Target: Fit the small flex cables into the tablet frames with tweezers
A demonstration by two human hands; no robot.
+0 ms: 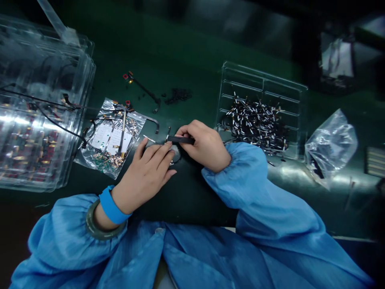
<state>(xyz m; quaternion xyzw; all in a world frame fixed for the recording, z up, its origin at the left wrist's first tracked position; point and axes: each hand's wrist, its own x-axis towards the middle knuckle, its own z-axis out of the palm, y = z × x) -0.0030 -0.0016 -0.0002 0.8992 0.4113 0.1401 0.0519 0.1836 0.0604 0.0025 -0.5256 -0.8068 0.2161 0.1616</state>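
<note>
On the green mat, the right hand pinches black tweezers while the left hand lies flat with fingers pressed on a small part — a slip could flick it among the loose strips.

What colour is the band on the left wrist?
Bright blue wristband, next to a grey-green bangle; clearest in the head view.

Electronics assembly bench: green antistatic mat, clear component trays, blue cleanroom sleeves.
</note>
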